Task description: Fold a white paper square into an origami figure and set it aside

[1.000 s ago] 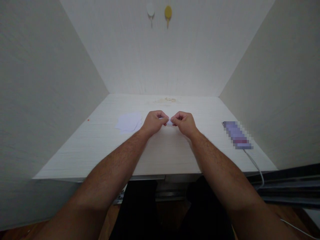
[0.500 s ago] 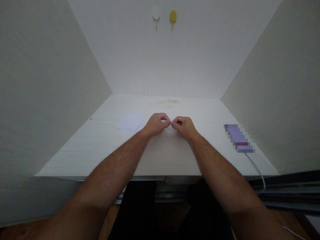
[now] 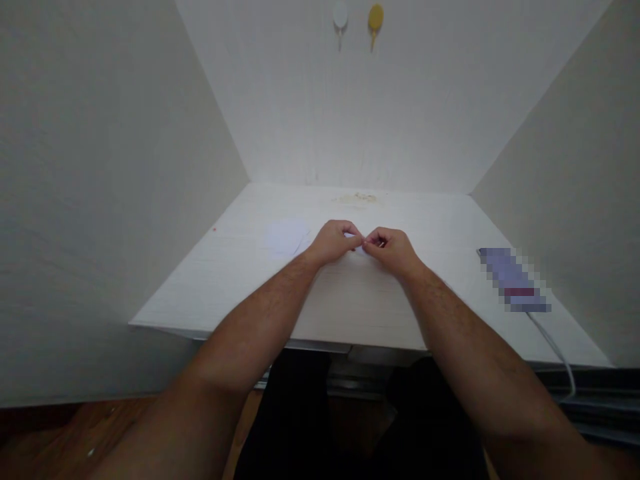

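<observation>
White walls (image 3: 425, 120) enclose the pale desk (image 3: 360, 307). Compared with a second ago, the gap between the left hand (image 3: 345, 240) and right hand (image 3: 387, 247) has closed, so both now work at one spot. Thumbs and forefingers look pinched tight on the paper (image 3: 359, 253), over the desk's middle. It looks small, whitish, mostly hidden; any crease is unclear.

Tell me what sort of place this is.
Probably a desk nook or cubicle: a pale desktop closed in by two side walls and a back wall, which bears two hook-like fittings.
</observation>
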Demonstrator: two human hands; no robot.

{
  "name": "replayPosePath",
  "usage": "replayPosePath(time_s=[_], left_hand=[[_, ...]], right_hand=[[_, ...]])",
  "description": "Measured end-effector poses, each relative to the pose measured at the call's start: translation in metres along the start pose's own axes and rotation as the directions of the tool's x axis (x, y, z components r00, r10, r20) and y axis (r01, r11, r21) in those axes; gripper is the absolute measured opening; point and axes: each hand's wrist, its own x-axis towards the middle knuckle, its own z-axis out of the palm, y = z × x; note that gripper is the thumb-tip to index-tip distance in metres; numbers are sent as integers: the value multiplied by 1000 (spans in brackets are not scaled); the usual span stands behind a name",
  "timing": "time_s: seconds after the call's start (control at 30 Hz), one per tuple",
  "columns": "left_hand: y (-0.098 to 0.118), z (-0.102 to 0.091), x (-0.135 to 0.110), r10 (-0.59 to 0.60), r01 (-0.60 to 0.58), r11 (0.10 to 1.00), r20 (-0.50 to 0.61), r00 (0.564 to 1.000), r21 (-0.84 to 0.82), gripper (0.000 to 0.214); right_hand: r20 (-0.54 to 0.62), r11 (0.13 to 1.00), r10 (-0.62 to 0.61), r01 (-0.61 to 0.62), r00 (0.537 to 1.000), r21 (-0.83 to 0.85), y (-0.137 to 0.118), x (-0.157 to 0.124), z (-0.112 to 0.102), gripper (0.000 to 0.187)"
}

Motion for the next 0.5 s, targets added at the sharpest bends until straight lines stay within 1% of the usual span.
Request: replayPosePath(time_s=[0.07, 0.13, 0.2, 0.23, 0.3, 0.37, 0.43, 0.5], left_hand=[[0, 2, 0, -30, 29, 992, -13, 999, -122, 15], [-1, 4, -1, -56, 54, 949, 3, 998, -311, 19], [-2, 6, -3, -66, 91, 892, 72, 995, -442, 22], [-3, 6, -3, -72, 108, 876, 93, 993, -470, 25], [-5, 8, -3, -67, 112, 876, 110, 992, -470, 26], [-6, 10, -2, -52, 80, 893, 75, 996, -442, 22], [-7, 11, -1, -29, 35, 912, 21, 999, -409, 15], [-8, 11, 0, -16, 9, 933, -16, 1000, -360, 11]], right_hand=[[-16, 999, 27, -26, 1000, 39, -2, 0, 0, 14], [-63, 992, 65, -58, 996, 115, -3, 1, -1, 14], [-101, 968, 143, -118, 985, 223, -3, 3, -1, 14], [-109, 948, 185, -149, 977, 281, -3, 3, -2, 15], [-91, 901, 254, -201, 963, 384, -2, 4, -2, 19], [-33, 858, 285, -239, 958, 455, -3, 5, -1, 21], [34, 835, 290, -270, 956, 479, -4, 4, 0, 22], [76, 846, 281, -285, 957, 450, -6, 3, 0, 22]])
